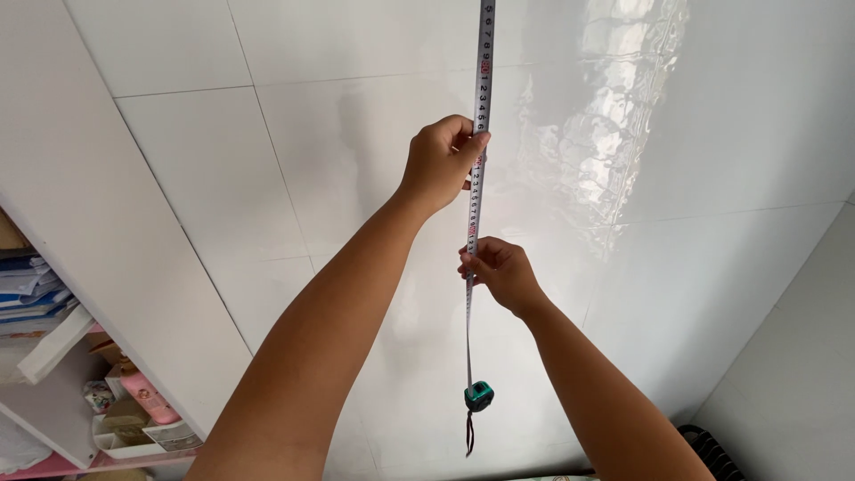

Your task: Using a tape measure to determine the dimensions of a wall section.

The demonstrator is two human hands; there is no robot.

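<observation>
Both hands grip the tape measure blade against white wall tiles: left hand above, right hand below, green case dangling.

We see two bare forearms, no sleeves down to the wrists. Our left hand and right hand wear no gloves, rings or watch.

Your two bare arms reach out and up, the left arm nearly straight, the right bent slightly at the wrist. Your left hand sits higher, curled into a loose fist with the thumb pressed forward. Your right hand rides just below it, fingers pinched together, apparently thumb against forefinger, though the fingertips are partly hidden.
</observation>
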